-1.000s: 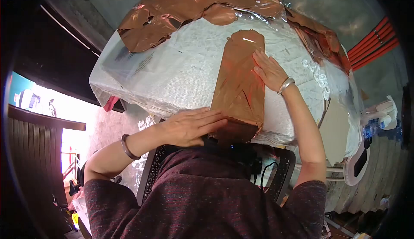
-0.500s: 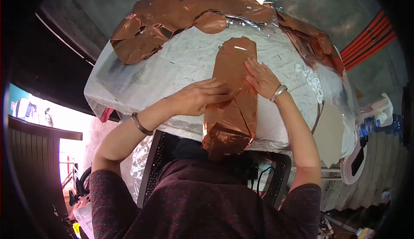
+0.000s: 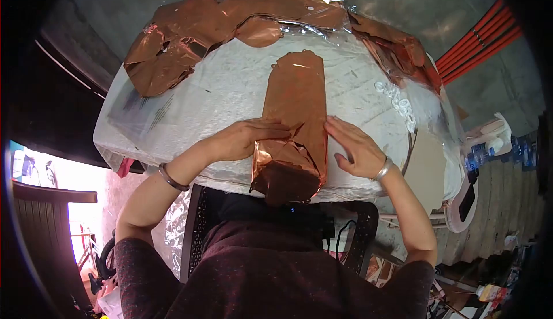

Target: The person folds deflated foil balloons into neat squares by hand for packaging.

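A long copper-coloured foil piece [image 3: 296, 91], folded flat with a rounded far end, lies on the white-covered table [image 3: 222, 100]. Its crumpled near end hangs toward the table's front edge, close to my body. My left hand [image 3: 239, 139] rests with fingers stretched across the foil's left side, just above the crumpled part. At the right edge of the foil is my right hand [image 3: 354, 149], its fingers extended, fingertips touching that edge and the thumb apart. Neither hand is closed around anything.
More copper foil pieces [image 3: 173, 42] and clear plastic lie along the table's far edge. Small white rings [image 3: 397, 103] sit on the right, near a cardboard sheet [image 3: 426, 169]. Red pipes [image 3: 481, 40] stand beyond. A black chair [image 3: 193, 232] is by my body.
My right hand has slid from the upper foil down to its right edge. My left hand has drawn back a little toward me. The camera view has shifted, moving the table leftward.
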`<act>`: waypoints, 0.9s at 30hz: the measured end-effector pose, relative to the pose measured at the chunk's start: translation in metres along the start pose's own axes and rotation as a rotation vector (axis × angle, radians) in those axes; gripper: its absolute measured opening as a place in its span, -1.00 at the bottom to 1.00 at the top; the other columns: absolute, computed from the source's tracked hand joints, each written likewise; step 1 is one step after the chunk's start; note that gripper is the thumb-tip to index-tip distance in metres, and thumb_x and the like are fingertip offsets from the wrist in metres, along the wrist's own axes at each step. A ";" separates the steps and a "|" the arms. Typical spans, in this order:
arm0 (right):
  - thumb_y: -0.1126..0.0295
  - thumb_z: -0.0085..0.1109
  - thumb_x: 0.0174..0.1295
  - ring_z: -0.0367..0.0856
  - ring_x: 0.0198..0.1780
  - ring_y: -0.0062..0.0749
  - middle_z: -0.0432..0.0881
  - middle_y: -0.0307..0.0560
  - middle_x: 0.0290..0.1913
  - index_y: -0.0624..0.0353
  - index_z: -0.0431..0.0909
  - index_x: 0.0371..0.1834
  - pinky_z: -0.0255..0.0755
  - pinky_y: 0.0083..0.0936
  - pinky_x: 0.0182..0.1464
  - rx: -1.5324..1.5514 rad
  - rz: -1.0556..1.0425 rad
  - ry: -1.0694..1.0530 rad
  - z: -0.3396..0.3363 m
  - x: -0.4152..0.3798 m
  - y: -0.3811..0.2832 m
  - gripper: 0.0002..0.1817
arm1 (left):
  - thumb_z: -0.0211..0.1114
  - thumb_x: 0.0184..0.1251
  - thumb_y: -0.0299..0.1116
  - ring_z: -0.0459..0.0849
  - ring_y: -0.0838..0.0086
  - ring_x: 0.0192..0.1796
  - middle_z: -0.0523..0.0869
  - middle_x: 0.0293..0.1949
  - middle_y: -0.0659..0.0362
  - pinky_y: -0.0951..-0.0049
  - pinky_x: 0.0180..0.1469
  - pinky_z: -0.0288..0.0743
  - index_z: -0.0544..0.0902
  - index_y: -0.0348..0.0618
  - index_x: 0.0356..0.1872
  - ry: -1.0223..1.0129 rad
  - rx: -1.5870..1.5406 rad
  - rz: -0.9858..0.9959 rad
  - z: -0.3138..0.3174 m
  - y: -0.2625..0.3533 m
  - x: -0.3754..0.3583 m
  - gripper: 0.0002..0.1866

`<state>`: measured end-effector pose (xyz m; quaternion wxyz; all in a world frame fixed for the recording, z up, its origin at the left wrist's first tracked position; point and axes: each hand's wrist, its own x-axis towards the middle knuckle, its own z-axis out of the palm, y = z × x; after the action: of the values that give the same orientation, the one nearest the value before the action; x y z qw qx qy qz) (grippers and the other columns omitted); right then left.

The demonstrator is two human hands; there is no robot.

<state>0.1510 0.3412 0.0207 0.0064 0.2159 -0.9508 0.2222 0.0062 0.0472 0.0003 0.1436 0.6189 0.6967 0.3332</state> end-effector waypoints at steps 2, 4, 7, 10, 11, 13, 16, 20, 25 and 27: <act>0.59 0.10 -0.03 0.22 0.47 -0.04 0.25 0.13 0.45 0.26 0.27 0.39 0.16 -0.23 0.45 -0.063 -0.064 0.045 0.007 0.005 -0.008 -0.25 | 0.16 0.08 -0.72 0.40 0.16 0.38 0.54 0.27 0.07 0.18 0.48 0.22 0.56 -0.11 0.22 -0.010 -0.013 -0.029 -0.001 0.001 -0.002 -0.40; 0.62 0.11 -0.01 0.25 0.45 -0.03 0.30 0.13 0.42 0.26 0.29 0.37 0.19 -0.24 0.44 -0.075 -0.087 0.071 0.009 0.022 -0.012 -0.27 | 0.15 0.08 -0.73 0.41 0.16 0.38 0.54 0.27 0.07 0.18 0.47 0.22 0.56 -0.12 0.23 -0.012 -0.013 -0.054 -0.005 0.004 0.001 -0.40; 0.63 0.15 0.04 0.32 0.40 -0.03 0.39 0.12 0.36 0.22 0.35 0.34 0.26 -0.26 0.41 0.041 -0.140 0.098 0.023 0.043 -0.010 -0.32 | 0.15 0.09 -0.72 0.41 0.13 0.38 0.54 0.27 0.06 0.19 0.46 0.23 0.55 -0.14 0.23 -0.023 0.004 -0.020 -0.008 0.008 0.002 -0.41; 0.58 0.20 0.08 0.40 0.35 -0.03 0.47 0.10 0.30 0.18 0.42 0.30 0.31 -0.28 0.37 0.200 -0.148 0.085 0.039 0.048 -0.002 -0.39 | 0.17 0.12 -0.70 0.41 0.13 0.38 0.54 0.27 0.08 0.20 0.45 0.25 0.55 -0.11 0.23 -0.030 -0.043 -0.022 -0.010 0.006 0.001 -0.43; 0.54 0.22 0.10 0.43 0.33 -0.04 0.50 0.09 0.28 0.15 0.45 0.28 0.33 -0.29 0.36 0.231 -0.130 0.072 0.043 0.048 0.000 -0.42 | 0.19 0.14 -0.67 0.41 0.14 0.38 0.54 0.27 0.08 0.20 0.43 0.27 0.57 -0.09 0.22 -0.021 -0.058 -0.047 -0.010 0.005 0.001 -0.45; 0.52 0.20 0.14 0.44 0.33 -0.05 0.50 0.06 0.29 0.14 0.47 0.28 0.34 -0.29 0.35 0.243 -0.122 0.056 0.042 0.048 0.001 -0.45 | 0.20 0.15 -0.65 0.41 0.15 0.38 0.54 0.27 0.09 0.20 0.42 0.30 0.59 -0.07 0.20 -0.013 -0.077 -0.072 -0.008 0.003 0.000 -0.47; 0.49 0.15 0.20 0.46 0.31 -0.05 0.51 0.03 0.28 0.13 0.48 0.27 0.35 -0.30 0.34 0.265 -0.083 0.027 0.035 0.049 -0.001 -0.50 | 0.20 0.16 -0.66 0.47 0.16 0.33 0.58 0.23 0.10 0.21 0.35 0.38 0.61 -0.07 0.18 0.038 0.030 0.085 -0.008 -0.003 0.001 -0.49; 0.47 0.09 0.25 0.52 0.26 -0.13 0.56 0.01 0.24 0.12 0.48 0.27 0.35 -0.40 0.33 0.321 -0.066 -0.031 0.028 0.053 0.006 -0.53 | 0.17 0.16 -0.66 0.62 0.16 0.18 0.66 0.13 0.08 0.28 0.23 0.48 0.61 -0.10 0.18 0.010 -0.127 -0.078 -0.015 -0.003 0.005 -0.50; 0.48 0.07 0.29 0.58 0.16 -0.35 0.62 -0.07 0.17 0.20 0.49 0.25 0.41 -0.48 0.24 0.605 0.160 -0.109 0.020 0.059 0.013 -0.57 | 0.12 0.27 -0.64 0.72 0.32 0.01 0.73 0.01 0.06 0.41 0.10 0.54 0.60 -0.20 0.16 0.018 -0.276 -0.249 -0.015 -0.010 0.013 -0.58; 0.47 0.07 0.31 0.59 0.13 -0.41 0.64 -0.10 0.14 0.24 0.50 0.24 0.43 -0.50 0.21 0.680 0.152 -0.064 0.024 0.066 0.027 -0.59 | 0.06 0.35 -0.63 0.71 0.45 -0.15 0.75 -0.18 0.13 0.48 -0.03 0.57 0.62 -0.24 0.09 0.130 -0.567 -0.359 -0.016 -0.013 0.021 -0.66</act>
<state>0.0820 0.3261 -0.0052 -0.1121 0.1410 -0.8355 0.5191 -0.0176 0.0627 0.0079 0.3219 0.3993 0.6818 0.5217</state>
